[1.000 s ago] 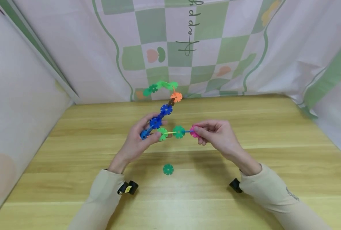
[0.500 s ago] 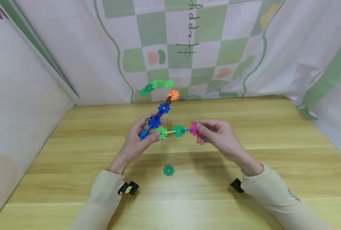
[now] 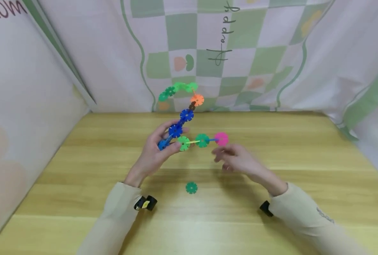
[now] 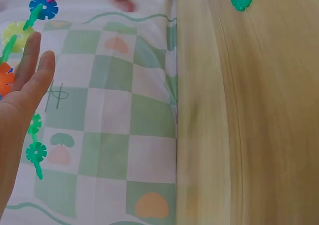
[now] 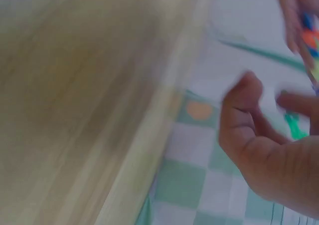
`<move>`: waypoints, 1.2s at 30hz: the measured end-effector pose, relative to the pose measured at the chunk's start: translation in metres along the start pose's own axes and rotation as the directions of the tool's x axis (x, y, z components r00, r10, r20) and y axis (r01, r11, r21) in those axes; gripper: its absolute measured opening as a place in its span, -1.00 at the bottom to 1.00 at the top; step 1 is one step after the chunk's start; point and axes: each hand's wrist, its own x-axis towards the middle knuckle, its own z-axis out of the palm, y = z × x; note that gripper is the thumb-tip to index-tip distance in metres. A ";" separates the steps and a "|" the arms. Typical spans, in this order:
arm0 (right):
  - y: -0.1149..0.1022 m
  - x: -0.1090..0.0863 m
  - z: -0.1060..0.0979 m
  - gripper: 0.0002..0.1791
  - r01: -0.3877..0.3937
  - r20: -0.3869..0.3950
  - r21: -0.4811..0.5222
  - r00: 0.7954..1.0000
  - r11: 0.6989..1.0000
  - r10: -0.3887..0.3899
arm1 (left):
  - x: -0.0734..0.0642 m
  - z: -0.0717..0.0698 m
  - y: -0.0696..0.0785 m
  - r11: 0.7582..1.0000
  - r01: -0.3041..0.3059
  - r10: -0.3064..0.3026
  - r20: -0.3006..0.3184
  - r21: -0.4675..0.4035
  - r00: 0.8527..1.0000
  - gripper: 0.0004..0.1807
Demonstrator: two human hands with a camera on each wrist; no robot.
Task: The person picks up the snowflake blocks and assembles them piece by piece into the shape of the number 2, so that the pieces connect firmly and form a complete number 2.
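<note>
A chain of interlocking notched plastic discs (image 3: pixel 187 115) is held up above the table by my left hand (image 3: pixel 152 154). Thumb and fingers grip it at the bend, by the blue discs and a light green disc (image 3: pixel 184 143). One arm of the chain curves up through dark blue, brown and orange to green. The other runs right to a green disc (image 3: pixel 202 140) and a pink disc (image 3: pixel 221 139) at its end. Just below the pink disc, my right hand (image 3: pixel 238 159) hangs with loosely bent fingers and nothing between them; it is blurred in the right wrist view.
A single green disc (image 3: pixel 191 187) lies on the wooden table (image 3: pixel 90 159) between the forearms. Behind the table hangs a white and green checked cloth (image 3: pixel 208 63). Black wrist cameras (image 3: pixel 145 203) sit at both cuffs.
The right hand has let go of the pink disc and moved slightly down from it. The left hand keeps its grip on the chain. The head view has shifted a little.
</note>
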 end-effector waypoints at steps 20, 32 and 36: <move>-0.008 0.021 0.072 -0.82 0.304 0.287 -0.473 0.941 0.827 -0.182 | 0.003 -0.003 0.006 0.999 -0.022 0.023 0.019 -0.031 1.000 -0.42; -0.008 0.020 0.068 -0.73 0.251 0.297 -0.448 0.947 0.858 -0.122 | 0.002 -0.005 0.007 1.000 -0.019 0.020 0.012 -0.021 1.000 -0.42; -0.006 0.016 0.063 -0.79 0.257 0.257 -0.409 0.953 0.875 -0.160 | 0.002 -0.005 0.008 1.000 -0.017 0.017 0.003 -0.012 1.000 -0.41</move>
